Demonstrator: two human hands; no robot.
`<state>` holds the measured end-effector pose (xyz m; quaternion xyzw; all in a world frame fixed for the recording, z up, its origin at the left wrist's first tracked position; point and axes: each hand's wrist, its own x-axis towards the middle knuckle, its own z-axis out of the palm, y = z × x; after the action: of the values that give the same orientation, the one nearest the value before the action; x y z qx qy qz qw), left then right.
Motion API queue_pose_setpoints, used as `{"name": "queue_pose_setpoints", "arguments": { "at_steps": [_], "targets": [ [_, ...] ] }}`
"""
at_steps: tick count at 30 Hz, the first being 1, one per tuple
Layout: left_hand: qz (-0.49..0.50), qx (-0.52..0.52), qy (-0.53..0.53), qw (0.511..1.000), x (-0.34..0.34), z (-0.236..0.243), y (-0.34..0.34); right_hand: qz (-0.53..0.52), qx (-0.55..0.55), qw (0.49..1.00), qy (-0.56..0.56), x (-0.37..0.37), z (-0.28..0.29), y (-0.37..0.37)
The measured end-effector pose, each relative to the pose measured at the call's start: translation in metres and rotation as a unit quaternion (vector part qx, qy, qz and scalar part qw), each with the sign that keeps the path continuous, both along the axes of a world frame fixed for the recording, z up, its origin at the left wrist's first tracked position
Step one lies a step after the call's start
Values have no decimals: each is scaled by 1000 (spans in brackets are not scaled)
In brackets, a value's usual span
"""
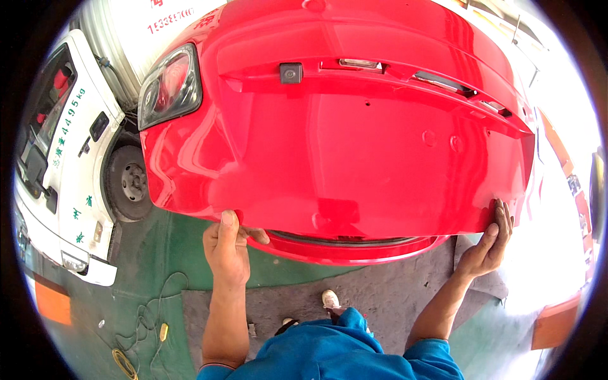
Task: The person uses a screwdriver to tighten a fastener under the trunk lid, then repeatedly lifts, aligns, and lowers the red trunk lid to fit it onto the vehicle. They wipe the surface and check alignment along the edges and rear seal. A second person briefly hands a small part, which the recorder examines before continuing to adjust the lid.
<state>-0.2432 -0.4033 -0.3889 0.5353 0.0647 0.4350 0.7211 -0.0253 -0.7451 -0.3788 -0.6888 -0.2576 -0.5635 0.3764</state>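
Note:
A red car trunk lid (380, 158) stands raised before me. It carries a small square black rear camera (291, 73) and a tail light section (170, 87) at its left corner. My left hand (229, 250) is closed on the lower edge towards the left, thumb on the outer face and some fingers hidden behind. At the right corner my right hand (489, 246) holds the same edge, its fingers extended along the outer face and the thumb beside the rim. Below the lid shows the red car body rim (354, 254) with a dark seal.
A white truck (69, 158) stands close on the left, its front wheel (132, 182) near the lid. A thin cable (147, 323) and a coiled yellow cord (125, 364) lie on the green floor. Under my feet is a grey mat (392, 297).

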Motion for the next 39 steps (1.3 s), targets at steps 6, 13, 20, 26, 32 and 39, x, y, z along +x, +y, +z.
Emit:
{"name": "queue_pose_setpoints", "arguments": {
  "at_steps": [6,13,20,26,32,39],
  "targets": [
    [5,11,-1,1000,0,2,1,-5,13,1000,12,1,4,-1],
    [0,2,1,1000,0,1,3,-45,-23,998,39,-6,13,4],
    [7,16,-4,1000,1,-2,5,-23,-20,999,38,-7,13,5],
    [6,39,-7,999,3,0,3,72,18,996,44,-14,13,2],
    [21,29,7,999,4,5,-1,69,62,996,11,-12,8,8],
    [51,42,27,997,4,-2,-2,12,6,1000,2,-6,4,13]
  ]
}}
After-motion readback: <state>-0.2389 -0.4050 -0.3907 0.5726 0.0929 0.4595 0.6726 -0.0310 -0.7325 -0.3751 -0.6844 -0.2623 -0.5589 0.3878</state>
